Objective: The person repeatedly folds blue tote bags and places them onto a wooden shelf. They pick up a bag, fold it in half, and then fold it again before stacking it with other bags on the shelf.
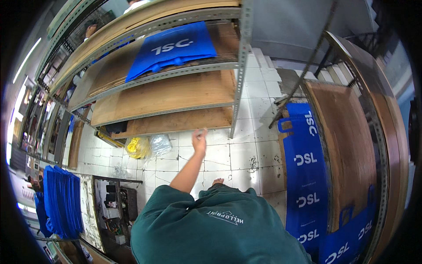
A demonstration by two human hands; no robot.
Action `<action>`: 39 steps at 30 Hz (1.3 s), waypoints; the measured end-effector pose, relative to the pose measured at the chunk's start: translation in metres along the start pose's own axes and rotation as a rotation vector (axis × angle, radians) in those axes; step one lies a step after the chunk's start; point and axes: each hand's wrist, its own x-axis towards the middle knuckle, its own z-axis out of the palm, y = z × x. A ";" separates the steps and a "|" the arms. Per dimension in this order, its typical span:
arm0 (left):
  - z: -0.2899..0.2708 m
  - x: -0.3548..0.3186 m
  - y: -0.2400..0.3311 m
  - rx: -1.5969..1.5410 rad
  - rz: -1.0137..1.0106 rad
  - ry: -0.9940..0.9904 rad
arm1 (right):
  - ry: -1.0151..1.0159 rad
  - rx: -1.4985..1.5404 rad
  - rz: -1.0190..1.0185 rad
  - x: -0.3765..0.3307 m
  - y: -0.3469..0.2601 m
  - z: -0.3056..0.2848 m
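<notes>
Lowest board [176,125]: one, wooden, found at the foot of the metal rack [238,88], just above the tiled floor [211,163]; by its front edge the left hand [199,140] is seen, and whether the wood is touched cannot be told.
Grip: on the left hand, the fingers are blurred and partly bent; nothing is seen to be held, and how far they are closed cannot be told. The right hand is not shown, so its grip cannot be told.
Shelves: four wooden boards are counted on the rack, the lowest included, set one above another.
Blue bags on the rack [173,46]: one flat pile is laid on the second board from the top; the layers cannot be counted.
Floor bundles: two are set left of the left hand, one yellow bundle [138,148] in clear plastic and, just beside it, one clear plastic bag [161,144].
Blue bags on the right [303,176]: laid along one long wooden bench [345,145]; six white marks are counted.
Blue stack [63,204]: one, stood beside a worn pale panel [90,211]; its folds cannot be counted.
Clothing: one green shirt [198,233] is worn.
</notes>
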 end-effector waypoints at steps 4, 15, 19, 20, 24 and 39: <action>-0.020 0.035 0.151 -0.310 0.013 -0.113 | 0.059 -0.091 -0.182 0.000 -0.081 -0.013; 0.127 0.088 0.306 -0.799 -0.360 -0.342 | 0.207 -0.052 -0.668 -0.055 -0.316 0.012; 0.124 0.078 0.334 -0.883 -0.428 -0.073 | 0.186 -0.027 -0.715 -0.049 -0.267 0.043; 0.128 0.085 0.335 -0.882 -0.410 -0.061 | 0.164 0.012 -0.709 -0.047 -0.249 0.049; 0.105 0.099 0.345 -0.927 0.056 0.210 | 0.139 0.082 -0.731 -0.050 -0.227 0.053; -0.190 -0.110 0.172 -0.891 0.390 -0.409 | -0.220 0.694 -1.124 -0.273 -0.549 -0.005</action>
